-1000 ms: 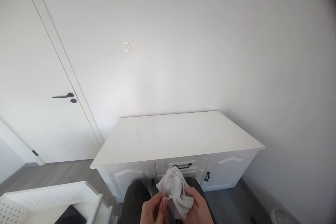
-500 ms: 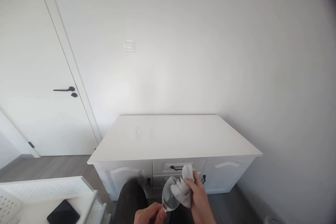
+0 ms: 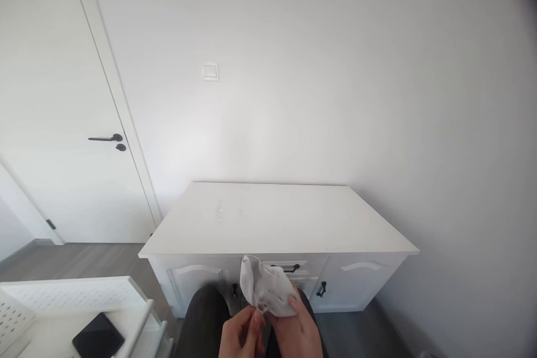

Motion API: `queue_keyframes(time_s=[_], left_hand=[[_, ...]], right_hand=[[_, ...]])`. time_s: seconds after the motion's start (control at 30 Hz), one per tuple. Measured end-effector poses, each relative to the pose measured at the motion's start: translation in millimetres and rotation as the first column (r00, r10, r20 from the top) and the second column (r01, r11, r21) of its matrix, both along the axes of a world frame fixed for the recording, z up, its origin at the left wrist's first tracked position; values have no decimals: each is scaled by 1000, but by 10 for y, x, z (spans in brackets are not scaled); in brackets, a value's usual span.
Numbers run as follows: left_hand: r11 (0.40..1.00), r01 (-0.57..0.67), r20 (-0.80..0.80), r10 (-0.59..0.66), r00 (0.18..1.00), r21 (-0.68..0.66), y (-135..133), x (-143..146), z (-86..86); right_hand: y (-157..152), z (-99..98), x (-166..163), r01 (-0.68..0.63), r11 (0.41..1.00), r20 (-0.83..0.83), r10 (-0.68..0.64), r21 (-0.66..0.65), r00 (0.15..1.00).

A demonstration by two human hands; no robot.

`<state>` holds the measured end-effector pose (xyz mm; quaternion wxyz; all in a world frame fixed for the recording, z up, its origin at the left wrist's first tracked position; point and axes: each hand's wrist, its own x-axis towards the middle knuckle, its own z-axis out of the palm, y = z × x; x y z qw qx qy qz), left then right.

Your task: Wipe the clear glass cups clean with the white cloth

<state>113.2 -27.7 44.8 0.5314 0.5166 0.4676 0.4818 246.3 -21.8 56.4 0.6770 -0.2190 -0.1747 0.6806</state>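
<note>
So both hands low centre, over dark lap: right hand fingers clamped on white cloth wrapped round a glass, barely visible. Left hand fingers pinched narrow at the base, prob the stem. White cabinet just behind, apart.

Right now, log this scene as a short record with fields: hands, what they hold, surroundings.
left hand: left hand pinches the low end of a clear glass, low in the view
right hand: right hand presses a white cloth around the glass
glass: mostly wrapped in the cloth, shape hard to tell
in front: white cabinet with dark handles, against the wall
left side: white door with a dark lever; white perforated cart holding a dark flat object
wall: light switch
</note>
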Motion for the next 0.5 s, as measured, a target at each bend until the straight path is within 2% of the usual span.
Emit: queue_keyframes(time_s=[0.1, 0.17, 0.27, 0.4, 0.5], left_hand=[[998, 42, 179, -34, 983, -42, 87, 39, 31], [985, 156, 275, -131, 952, -73, 131, 38, 48], [923, 356, 432, -265, 862, -144, 159, 31, 27], [822, 554, 587, -383, 713, -137, 153, 47, -54], [771, 616, 619, -407, 672, -161, 140, 44, -74]], right_hand=[[-27, 61, -113, -55, 991, 65, 47, 119, 997], [-29, 80, -107, -18, 993, 76, 9, 120, 997], [-25, 53, -19, 61, 992, 70, -69, 109, 995], [-58, -51, 135, -118, 987, 91, 108, 110, 990], [-103, -76, 197, -251, 963, 97, 242, 99, 965]])
